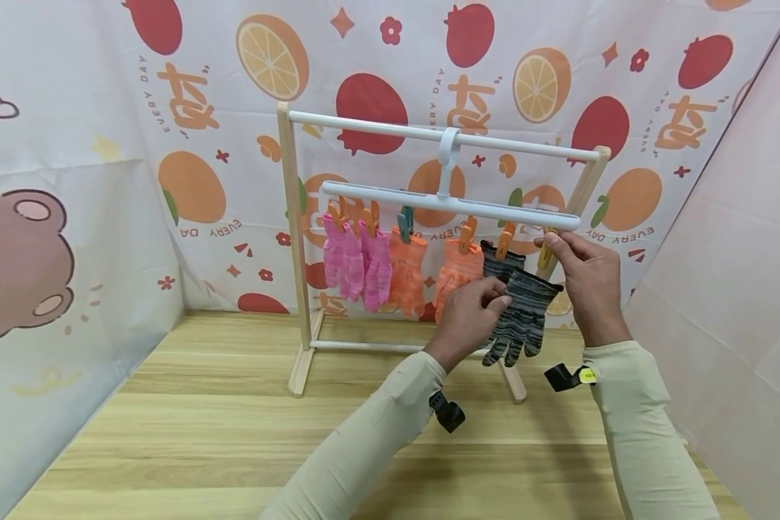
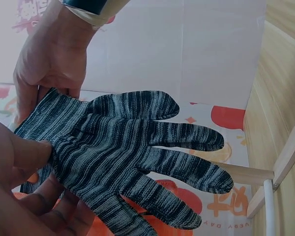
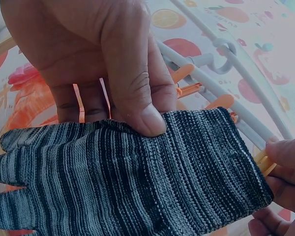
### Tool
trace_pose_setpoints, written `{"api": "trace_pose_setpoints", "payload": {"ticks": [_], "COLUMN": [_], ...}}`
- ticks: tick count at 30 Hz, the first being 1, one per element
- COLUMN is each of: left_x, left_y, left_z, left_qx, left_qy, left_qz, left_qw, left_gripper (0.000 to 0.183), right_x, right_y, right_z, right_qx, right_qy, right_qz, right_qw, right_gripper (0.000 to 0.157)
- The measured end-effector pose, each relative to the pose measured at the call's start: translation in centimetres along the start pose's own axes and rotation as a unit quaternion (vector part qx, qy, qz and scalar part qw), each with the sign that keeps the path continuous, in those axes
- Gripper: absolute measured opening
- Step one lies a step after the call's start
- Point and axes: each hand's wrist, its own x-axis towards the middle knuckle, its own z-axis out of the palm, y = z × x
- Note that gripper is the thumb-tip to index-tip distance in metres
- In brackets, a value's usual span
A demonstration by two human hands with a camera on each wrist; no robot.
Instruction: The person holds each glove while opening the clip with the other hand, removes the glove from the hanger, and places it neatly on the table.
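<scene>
A grey-and-black striped knit glove (image 1: 525,318) hangs with its fingers down, its cuff edge pinched by my left hand (image 1: 466,318). In the right wrist view the left thumb lies flat on the glove (image 3: 103,172) just below the cuff. My right hand (image 1: 591,285) pinches a yellow clothespin (image 1: 545,254) at the right end of the white hanger bar (image 1: 396,196). Close to the cuff, part of the yellow clothespin (image 3: 265,163) shows between the right fingers. Behind, a second striped glove (image 1: 499,263) hangs from an orange clothespin (image 1: 505,240), partly covered.
Pink gloves (image 1: 343,263) and orange gloves (image 1: 406,271) hang along the bar from clothespins, one of them teal (image 1: 406,220). A hook (image 1: 449,155) holds the hanger on the stand's top rail (image 1: 364,126). The wooden stand (image 1: 294,231) rests on a wood-grain table (image 1: 188,419) before a fruit-print cloth.
</scene>
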Motion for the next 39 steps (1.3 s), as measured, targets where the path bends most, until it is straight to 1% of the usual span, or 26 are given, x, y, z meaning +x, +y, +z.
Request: {"api": "trace_pose_setpoints", "payload": {"ticks": [6,13,24,32,39], "left_x": [0.0,-0.1,-0.1,-0.2,-0.3], "left_y": [0.0,0.1,0.2,0.3,0.1], "left_z": [-0.1,-0.4,-0.8,-1.0,-1.1], "left_qx": [0.002,-0.004,0.003,-0.004,0.002], "left_qy": [0.009,0.009,0.019,0.021,0.027], "left_qz": [0.003,0.004,0.023,0.024,0.032], "left_qw": [1.0000,0.9999,0.9995,0.9995,0.9991], "left_gripper": [0.013,0.012,0.012,0.012,0.013], "right_x": [-0.1,-0.1,-0.1,0.0,0.0], "right_y": [0.0,-0.1,-0.2,-0.1,0.1], "right_z": [0.1,0.1,0.3,0.3,0.4], "right_qx": [-0.010,-0.002,0.002,-0.009,-0.011], "right_qy": [0.002,0.003,0.000,-0.003,-0.004], "right_qz": [0.001,0.003,-0.013,0.003,-0.002], "right_qw": [1.000,1.000,1.000,1.000,1.000], "right_gripper": [0.043,0.043,0.041,0.040,0.040]}}
